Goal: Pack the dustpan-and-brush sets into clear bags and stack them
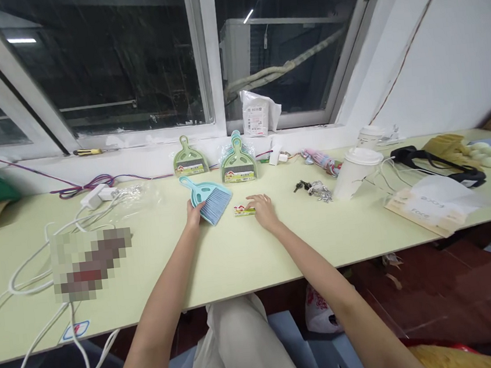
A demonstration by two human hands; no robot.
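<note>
A light blue dustpan [197, 190] with a blue-bristled brush [216, 206] nested in it is tilted over the table, its handle pointing up and left. My left hand [195, 214] grips its lower left edge, fingers closed. To the right, a small printed label card [242, 210] lies on the table top. My right hand [263, 210] is at the card's right end, with bent fingers and thumb around that end. Behind them, a green dustpan set [189, 156] in wrap leans on the wall, beside a stack of similar wrapped dustpan sets [238, 162].
Keys [319, 191], a white lidded cup [355, 173] and a paper bag [432, 202] stand or lie on the right. White cables [29, 259], a charger [97, 195] and a pixelated item [93, 264] are on the left. The table's front edge [248, 292] runs above my lap.
</note>
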